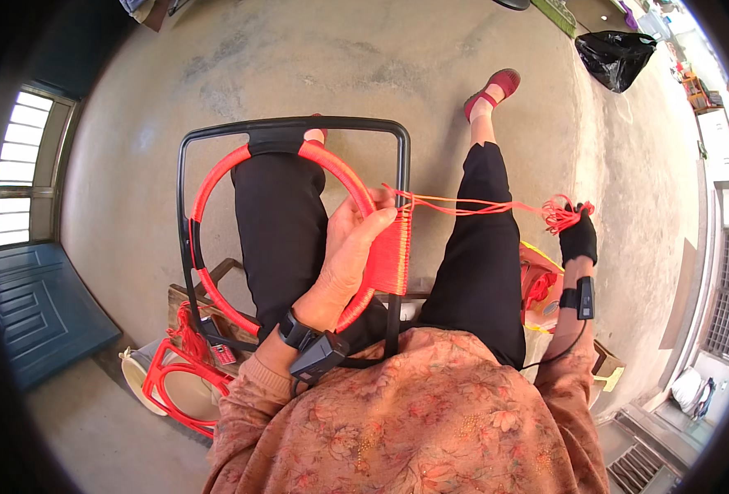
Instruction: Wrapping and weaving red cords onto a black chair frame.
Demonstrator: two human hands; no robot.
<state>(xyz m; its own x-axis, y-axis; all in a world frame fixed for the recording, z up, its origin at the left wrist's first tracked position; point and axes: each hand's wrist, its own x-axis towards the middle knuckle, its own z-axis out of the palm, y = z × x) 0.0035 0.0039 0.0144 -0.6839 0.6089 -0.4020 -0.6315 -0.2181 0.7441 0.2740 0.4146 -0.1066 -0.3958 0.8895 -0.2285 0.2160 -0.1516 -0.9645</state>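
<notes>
A black metal frame (299, 122) with rounded corners lies across my lap. Inside it sits a ring (214, 177) wound in red cord, with some black stretches. On the frame's right bar, red cord forms a dense woven band (391, 259) joining bar and ring. My left hand (346, 251) is closed around the ring's right side, its thumb pressed by the top of the band. Strands of cord (480, 203) run taut from there to the right. At their end, my right hand (578, 237), in a black glove, grips a looped bundle of red cord (564, 214).
At lower left, another red frame (163, 383) leans on a pale bucket (136, 370), beside hanging red cord (190, 333). A bag with red material (539, 284) stands past my right leg. A black plastic bag (616, 59) lies at the far right.
</notes>
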